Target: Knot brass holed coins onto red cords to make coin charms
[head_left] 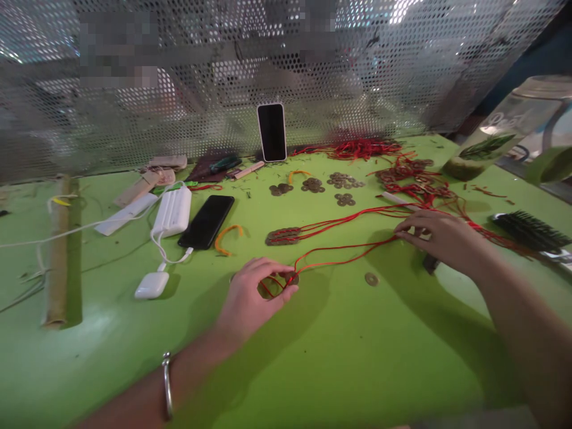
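Note:
My left hand (254, 290) pinches a round coin (292, 278) with red cord looped through it, near the middle of the green table. From that coin two strands of red cord (344, 262) run right to my right hand (429, 235), whose thumb and fingertips are closed on them. Just behind, a row of overlapping coins (283, 236) lies flat, laced with red cords that stretch to the right. A single loose coin (371, 279) rests between my hands. Small groups of coins (313, 185) lie farther back.
Red cord piles (364, 149) lie at the back right, near a glass jar (500, 131) and a black brush (531, 232). On the left are a black phone (208, 221), white power bank (172, 210), earphone case (152, 285) and bamboo stick (59, 256). Another phone (272, 132) leans against perforated metal.

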`<action>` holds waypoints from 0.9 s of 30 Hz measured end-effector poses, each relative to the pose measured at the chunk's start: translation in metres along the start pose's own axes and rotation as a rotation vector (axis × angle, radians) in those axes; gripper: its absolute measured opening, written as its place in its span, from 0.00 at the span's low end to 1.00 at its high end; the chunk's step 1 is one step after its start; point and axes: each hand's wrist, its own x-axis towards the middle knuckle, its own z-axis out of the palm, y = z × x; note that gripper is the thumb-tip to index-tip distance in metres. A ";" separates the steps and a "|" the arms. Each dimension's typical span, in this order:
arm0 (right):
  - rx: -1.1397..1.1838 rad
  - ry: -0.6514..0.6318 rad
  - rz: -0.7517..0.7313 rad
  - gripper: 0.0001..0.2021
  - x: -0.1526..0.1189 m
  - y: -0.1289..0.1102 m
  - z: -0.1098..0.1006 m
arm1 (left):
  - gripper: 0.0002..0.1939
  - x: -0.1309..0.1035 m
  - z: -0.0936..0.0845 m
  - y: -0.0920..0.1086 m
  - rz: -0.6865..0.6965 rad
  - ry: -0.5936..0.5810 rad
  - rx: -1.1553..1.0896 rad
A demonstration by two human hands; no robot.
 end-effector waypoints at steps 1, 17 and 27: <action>0.004 -0.005 -0.012 0.09 0.001 -0.001 0.000 | 0.09 0.000 0.000 0.000 -0.003 0.000 0.000; -0.073 -0.063 -0.036 0.10 0.003 0.028 0.000 | 0.09 0.001 -0.001 -0.001 0.007 0.013 0.056; -0.095 -0.100 -0.138 0.09 0.001 0.017 -0.001 | 0.09 0.002 0.000 -0.002 0.035 0.023 0.042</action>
